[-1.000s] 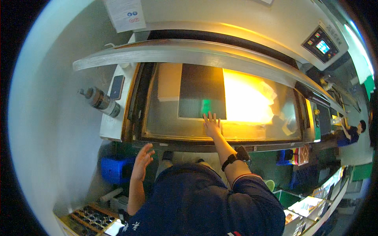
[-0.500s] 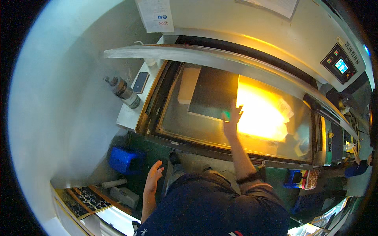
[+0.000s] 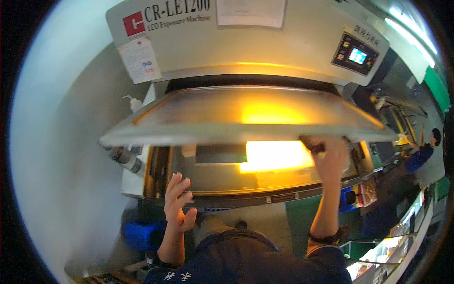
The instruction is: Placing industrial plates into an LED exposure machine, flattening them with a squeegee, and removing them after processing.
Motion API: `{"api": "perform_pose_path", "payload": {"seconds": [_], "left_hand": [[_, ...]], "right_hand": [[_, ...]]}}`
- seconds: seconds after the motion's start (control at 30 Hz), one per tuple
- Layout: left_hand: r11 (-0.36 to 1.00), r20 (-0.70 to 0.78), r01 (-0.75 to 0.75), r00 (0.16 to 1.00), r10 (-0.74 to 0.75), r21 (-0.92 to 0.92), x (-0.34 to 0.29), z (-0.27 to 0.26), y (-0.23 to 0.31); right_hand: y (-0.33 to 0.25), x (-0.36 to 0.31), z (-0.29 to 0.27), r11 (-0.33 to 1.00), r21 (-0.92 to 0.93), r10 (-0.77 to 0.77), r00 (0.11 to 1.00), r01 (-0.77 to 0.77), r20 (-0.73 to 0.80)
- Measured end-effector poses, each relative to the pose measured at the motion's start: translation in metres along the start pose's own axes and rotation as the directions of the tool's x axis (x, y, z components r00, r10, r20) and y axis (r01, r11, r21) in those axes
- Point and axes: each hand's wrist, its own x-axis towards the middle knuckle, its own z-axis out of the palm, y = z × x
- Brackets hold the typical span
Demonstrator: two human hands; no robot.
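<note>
My right hand (image 3: 332, 156) is closed on a dark handle (image 3: 313, 143) at the front edge of a wide framed lid (image 3: 208, 111). That lid tilts over the machine's glass bed (image 3: 215, 179), with a gap still between them. Nearer to me, my left hand (image 3: 178, 201) hovers with fingers apart, holding nothing. On the bed lie a dark rectangular sheet (image 3: 220, 154) and, beside it, an area glowing bright yellow-white (image 3: 276, 155). The lid's edge hides the far part of the bed.
A control panel (image 3: 355, 54) is on the pale machine housing (image 3: 189, 52). At the left stand a dark bottle (image 3: 125, 159) and a white squeeze bottle (image 3: 135, 102). Blue bins (image 3: 142, 235) sit on the floor. Another person (image 3: 421, 154) is at the far right.
My right hand has moved from above the bed to the lid's handle, and the lid's front edge has come down. My left hand has risen toward the bed. The view has shifted.
</note>
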Motion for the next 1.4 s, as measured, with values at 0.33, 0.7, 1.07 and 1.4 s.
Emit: {"api": "perform_pose_path", "payload": {"seconds": [0.33, 0.7, 1.07, 1.4], "left_hand": [[0.891, 0.654, 0.22, 0.614, -0.442, 0.396, -0.026, 0.202, -0.211], [0.845, 0.675, -0.027, 0.615, -0.408, 0.535, -0.125, 0.188, -0.246], [0.829, 0.656, 0.417, 0.514, -0.553, 0.373, -0.157, 0.25, -0.215], [0.846, 0.624, 0.125, 0.621, -0.474, 0.519, -0.167, 0.28, -0.126]], "right_hand": [[0.041, -0.235, 0.194, 0.949, -0.309, 0.288, 0.238, 0.056, 0.928], [0.059, -0.281, 0.256, 0.927, -0.345, 0.365, -0.142, 0.148, 0.92], [0.018, -0.281, 0.2, 0.966, 0.23, -0.032, 0.827, -0.118, 0.561], [0.115, -0.323, 0.212, 0.829, 0.556, -0.546, 0.294, 0.057, 0.784]]}}
